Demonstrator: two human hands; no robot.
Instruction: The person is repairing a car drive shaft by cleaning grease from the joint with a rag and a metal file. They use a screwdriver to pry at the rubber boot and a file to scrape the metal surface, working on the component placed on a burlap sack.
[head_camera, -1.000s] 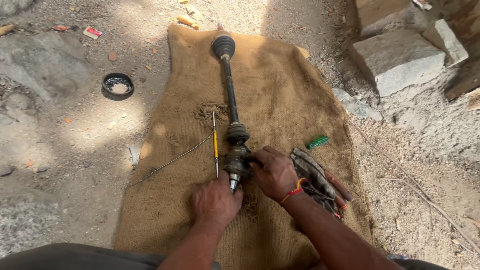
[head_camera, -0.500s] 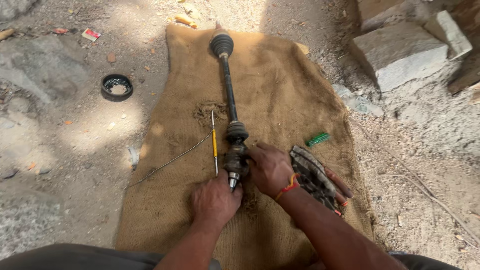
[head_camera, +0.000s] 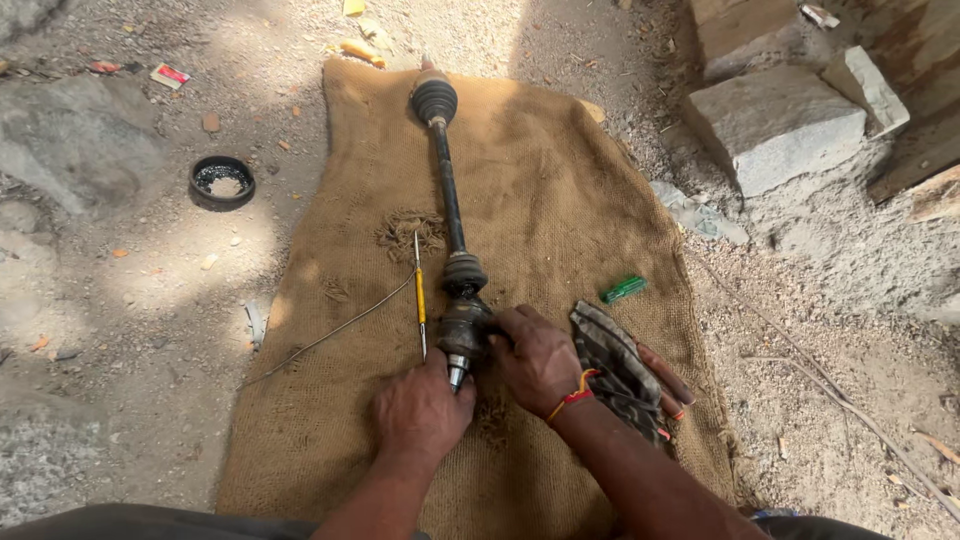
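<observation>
two hands (head_camera: 480, 385) on axle shaft (head_camera: 450, 215), screwdriver (head_camera: 420, 290) beside

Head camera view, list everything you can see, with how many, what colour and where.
burlap sack: one, tan, spread on dirt ground
axle shaft: one, black, lengthwise on the sack
screwdriver: one, yellow handle, left of the shaft
wire: one, grey, off the sack's left edge
rag: one, dark patterned, right of the hands
green piece: one, on the sack
ring: one, black, on dirt, left
stone blocks: several, grey, upper right
left hand: at the shaft's near tip
right hand: on the near joint
</observation>
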